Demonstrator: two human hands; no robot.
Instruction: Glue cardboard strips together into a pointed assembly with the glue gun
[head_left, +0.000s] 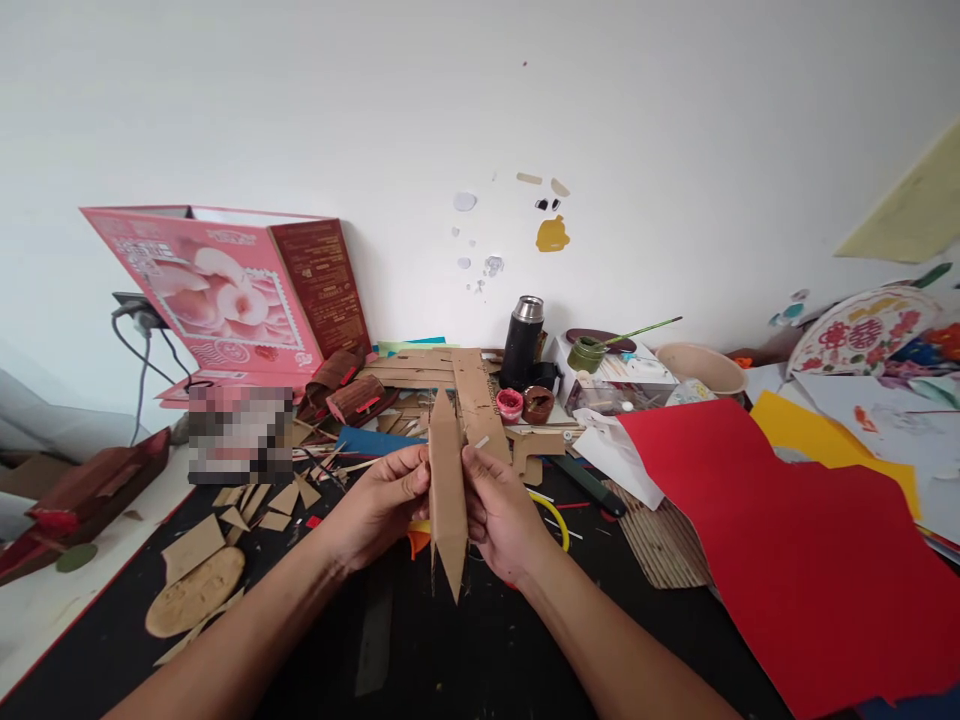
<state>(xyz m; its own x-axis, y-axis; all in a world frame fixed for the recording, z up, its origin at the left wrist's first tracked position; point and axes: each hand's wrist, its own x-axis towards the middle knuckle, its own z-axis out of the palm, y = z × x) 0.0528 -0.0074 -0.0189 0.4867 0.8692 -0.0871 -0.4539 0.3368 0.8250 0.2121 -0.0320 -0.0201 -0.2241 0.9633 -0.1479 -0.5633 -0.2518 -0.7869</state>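
The left hand (396, 484) and the right hand (501, 508) pinch a folded cardboard piece (448, 470) between them, up over the black bench (487, 655). This looks like the folding step; the next move probably needs a gentle squeeze, so the sides don't squash.

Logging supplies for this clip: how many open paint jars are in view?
3: a pink-red jar and a brown jar side by side before the black flask, and a green jar right of it. Others may be hidden.
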